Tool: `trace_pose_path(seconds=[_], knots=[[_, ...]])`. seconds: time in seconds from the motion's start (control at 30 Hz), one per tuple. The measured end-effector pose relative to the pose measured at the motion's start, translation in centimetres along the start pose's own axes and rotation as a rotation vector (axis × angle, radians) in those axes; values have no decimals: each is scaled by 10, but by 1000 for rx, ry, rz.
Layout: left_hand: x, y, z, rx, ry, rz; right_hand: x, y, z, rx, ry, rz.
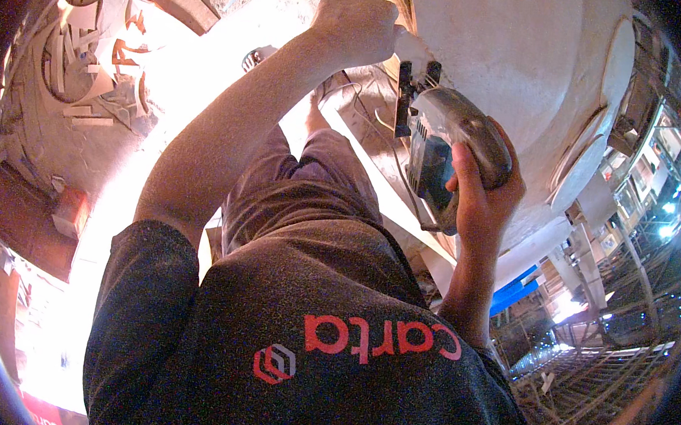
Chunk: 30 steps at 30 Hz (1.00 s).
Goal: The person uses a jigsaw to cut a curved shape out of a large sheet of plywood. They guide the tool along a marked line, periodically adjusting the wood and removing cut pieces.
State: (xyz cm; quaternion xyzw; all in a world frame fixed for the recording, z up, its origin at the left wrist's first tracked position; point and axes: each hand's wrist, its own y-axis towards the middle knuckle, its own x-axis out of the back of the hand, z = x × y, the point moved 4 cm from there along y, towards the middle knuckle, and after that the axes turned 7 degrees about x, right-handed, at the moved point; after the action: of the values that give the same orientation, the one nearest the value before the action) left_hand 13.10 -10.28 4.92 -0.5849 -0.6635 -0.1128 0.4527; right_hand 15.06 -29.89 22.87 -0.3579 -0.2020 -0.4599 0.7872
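Observation:
My right hand (485,171) is wrapped round the grip of a dark jigsaw (461,122) with a black base plate. The saw's front end meets the edge of a large pale wooden board (517,51). Curled into a fist, my left hand (356,26) is at that board's left edge, just ahead of the saw. A small pale piece (412,48) shows between the fist and the saw; what the fingers grip is hidden. A thin power cord (392,149) hangs below the saw.
Curved wood offcuts (91,53) lie heaped on the floor at the far left, with a plank (178,0) beside them. A rounded pale panel (584,170) stands right of the board. A blue object (514,291) is lower right. Bright light washes out the floor on the left.

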Motion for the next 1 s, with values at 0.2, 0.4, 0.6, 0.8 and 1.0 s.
trace_pose_path(seconds=[0.2, 0.4, 0.6, 0.8, 1.0], knots=[[3, 5, -2, 34, 77, 91, 0, 4, -9, 99, -20, 35], [0, 32, -17, 217, -106, 145, 3, 6, -14, 113, -72, 74], [-21, 48, 1, 345, -177, 63, -1, 14, -14, 144, -102, 144], [-13, 37, -7, 446, -133, 172, 6, 11, -23, 124, -64, 163], [-39, -3, -10, 460, -196, 154, 19, -12, -41, 217, -184, 169]])
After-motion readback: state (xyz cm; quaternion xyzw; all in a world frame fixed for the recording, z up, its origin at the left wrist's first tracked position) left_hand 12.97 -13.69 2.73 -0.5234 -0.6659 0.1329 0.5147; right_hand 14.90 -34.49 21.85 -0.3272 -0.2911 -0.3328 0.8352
